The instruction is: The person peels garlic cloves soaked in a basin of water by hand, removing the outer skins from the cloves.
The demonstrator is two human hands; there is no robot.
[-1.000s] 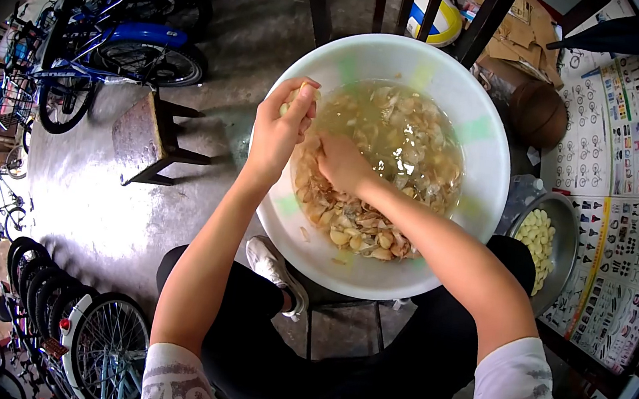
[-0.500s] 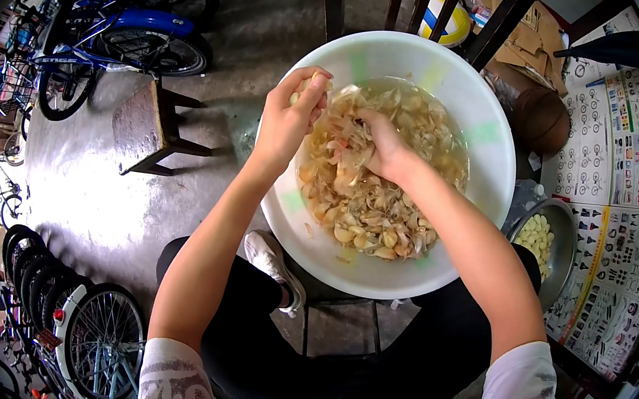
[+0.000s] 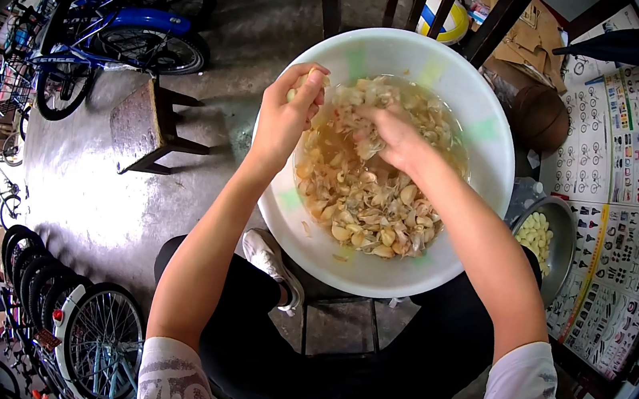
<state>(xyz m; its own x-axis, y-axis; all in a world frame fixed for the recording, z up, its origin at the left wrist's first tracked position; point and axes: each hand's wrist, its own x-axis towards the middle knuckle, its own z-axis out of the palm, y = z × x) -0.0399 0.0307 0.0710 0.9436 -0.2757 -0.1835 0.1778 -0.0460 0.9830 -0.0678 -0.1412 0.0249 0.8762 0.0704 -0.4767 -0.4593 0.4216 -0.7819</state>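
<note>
Curling inward over the left side of a big white basin (image 3: 488,209), the left hand (image 3: 284,114) had its fingers folded around pale garlic pieces (image 3: 292,95), only slivers of them peeping out at me. Up above the waterline, that fist, probably to part those pieces from the wet heap below! Opposite it, the right hand (image 3: 395,135) was reaching over the far half of the basin, fingertips lost in a soggy clump of skins (image 3: 356,126). All blurred just there, so I couldn't tell whether its fingers were pressed together or spread.

And what a basin: cloudy yellowish water (image 3: 332,149), loose skins all through it, and toward the near side a thick bank of garlic cloves (image 3: 369,222) in papery skins. Its near rim came in between the person's knees, which I took as a way to let both arms drop straight in.

Over beside the right knee (image 3: 516,266), a metal bowl (image 3: 566,244) held peeled cloves (image 3: 534,234), smooth and creamy, partly hidden by the leg. A handy spot, I reckoned, close to the basin yet apart from the mess. Out left, well apart, a wooden stool (image 3: 134,127) stood on the floor (image 3: 86,193).
</note>
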